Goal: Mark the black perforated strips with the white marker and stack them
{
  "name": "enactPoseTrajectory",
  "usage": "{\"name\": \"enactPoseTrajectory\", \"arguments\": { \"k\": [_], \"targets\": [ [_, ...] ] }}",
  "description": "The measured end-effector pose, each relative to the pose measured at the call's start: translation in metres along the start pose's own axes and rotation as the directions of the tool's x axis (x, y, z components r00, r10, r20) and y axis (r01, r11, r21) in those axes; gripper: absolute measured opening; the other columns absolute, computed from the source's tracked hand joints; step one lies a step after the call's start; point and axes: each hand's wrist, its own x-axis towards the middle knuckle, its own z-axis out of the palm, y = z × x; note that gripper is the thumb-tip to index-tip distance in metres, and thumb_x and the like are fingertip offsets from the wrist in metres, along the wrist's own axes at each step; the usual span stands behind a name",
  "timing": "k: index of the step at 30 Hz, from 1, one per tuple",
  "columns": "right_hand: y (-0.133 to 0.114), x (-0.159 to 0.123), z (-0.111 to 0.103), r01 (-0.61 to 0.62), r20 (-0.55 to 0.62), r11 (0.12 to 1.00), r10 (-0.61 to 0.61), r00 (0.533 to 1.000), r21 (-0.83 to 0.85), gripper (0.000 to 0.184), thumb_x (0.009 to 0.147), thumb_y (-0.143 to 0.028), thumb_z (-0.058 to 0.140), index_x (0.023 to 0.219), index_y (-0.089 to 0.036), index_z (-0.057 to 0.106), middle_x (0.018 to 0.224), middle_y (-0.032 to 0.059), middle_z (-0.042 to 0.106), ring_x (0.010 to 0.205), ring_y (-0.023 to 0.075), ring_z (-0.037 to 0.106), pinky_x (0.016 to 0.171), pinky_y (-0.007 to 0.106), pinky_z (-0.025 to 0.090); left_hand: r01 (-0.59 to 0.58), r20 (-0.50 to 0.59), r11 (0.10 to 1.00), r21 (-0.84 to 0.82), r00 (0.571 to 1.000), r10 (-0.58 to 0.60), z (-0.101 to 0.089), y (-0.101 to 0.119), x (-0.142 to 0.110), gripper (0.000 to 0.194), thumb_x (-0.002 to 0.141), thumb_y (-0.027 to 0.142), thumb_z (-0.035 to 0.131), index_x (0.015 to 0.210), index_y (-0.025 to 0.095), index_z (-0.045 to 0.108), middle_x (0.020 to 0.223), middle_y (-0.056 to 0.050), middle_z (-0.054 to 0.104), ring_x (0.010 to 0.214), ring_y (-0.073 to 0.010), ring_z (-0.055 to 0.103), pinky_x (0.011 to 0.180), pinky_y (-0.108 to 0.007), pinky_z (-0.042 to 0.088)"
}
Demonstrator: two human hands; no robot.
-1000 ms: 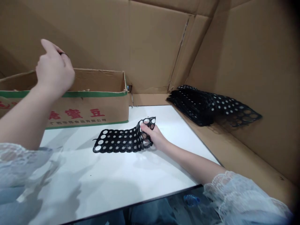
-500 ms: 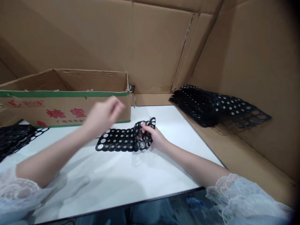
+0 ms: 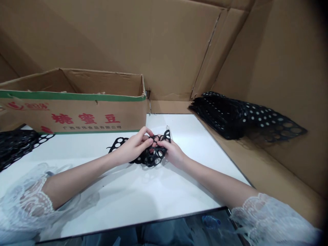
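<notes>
The left hand (image 3: 130,148) covers the middle of the black perforated strip (image 3: 153,155), so only its two ends show. What the fingertips pinch cannot be told. At the left edge of the frame, a pile of black perforated sheets (image 3: 17,147) is cut off. The cardboard box (image 3: 77,112) hides its own inside behind its front wall, and its left end runs out of frame. Both lace sleeves (image 3: 269,218) leave the bottom edge. A small blue thing (image 3: 211,220) under the table's near edge is too blurred to identify.
</notes>
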Motion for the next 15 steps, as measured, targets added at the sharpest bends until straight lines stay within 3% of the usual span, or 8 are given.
{"name": "enactPoseTrajectory", "arguments": {
  "k": [7, 11, 13, 15],
  "targets": [
    [0.000, 0.001, 0.005, -0.002, -0.040, 0.999, 0.004, 0.999, 0.050, 0.013, 0.058, -0.018, 0.053, 0.071, -0.015, 0.054, 0.064, -0.0025, 0.058, 0.058, 0.0108, 0.056, 0.066, 0.027, 0.044, -0.019, -0.236, 0.997, -0.069, 0.972, 0.002, 0.012, -0.008, -0.002, 0.020, 0.085, 0.035, 0.039, 0.094, 0.020, 0.048, 0.079, -0.001, 0.058, 0.068, -0.0131, 0.054, 0.063, -0.025, 0.042],
    [0.001, 0.003, 0.005, -0.013, -0.087, 0.995, 0.021, 0.996, 0.095, 0.015, 0.055, -0.013, 0.050, 0.069, -0.018, 0.047, 0.065, -0.0038, 0.058, 0.059, 0.0116, 0.056, 0.063, 0.027, 0.045, -0.048, -0.350, 0.998, -0.043, 0.936, 0.030, -0.004, -0.010, 0.004, 0.019, 0.083, 0.031, 0.041, 0.093, 0.019, 0.053, 0.067, 0.001, 0.051, 0.057, -0.0109, 0.048, 0.053, -0.021, 0.037],
    [0.002, 0.005, 0.002, 0.014, -0.113, 0.999, -0.008, 0.994, 0.051, 0.013, 0.054, -0.011, 0.046, 0.066, -0.018, 0.045, 0.065, -0.0027, 0.058, 0.062, 0.0121, 0.056, 0.060, 0.025, 0.045, -0.088, -0.502, 0.996, 0.019, 0.861, 0.086, -0.020, -0.010, 0.008, 0.019, 0.084, 0.029, 0.040, 0.092, 0.018, 0.054, 0.062, 0.002, 0.046, 0.054, -0.0101, 0.045, 0.050, -0.020, 0.035],
    [0.004, 0.007, 0.000, 0.021, -0.119, 1.000, -0.022, 0.993, -0.004, 0.013, 0.055, -0.010, 0.044, 0.065, -0.017, 0.045, 0.066, -0.0015, 0.059, 0.062, 0.0118, 0.055, 0.058, 0.024, 0.045, -0.091, -0.659, 0.986, 0.139, 0.735, 0.161, -0.034, -0.008, 0.010, 0.021, 0.085, 0.029, 0.037, 0.094, 0.019, 0.054, 0.062, 0.001, 0.045, 0.055, -0.0106, 0.045, 0.051, -0.020, 0.035]
  ]
}}
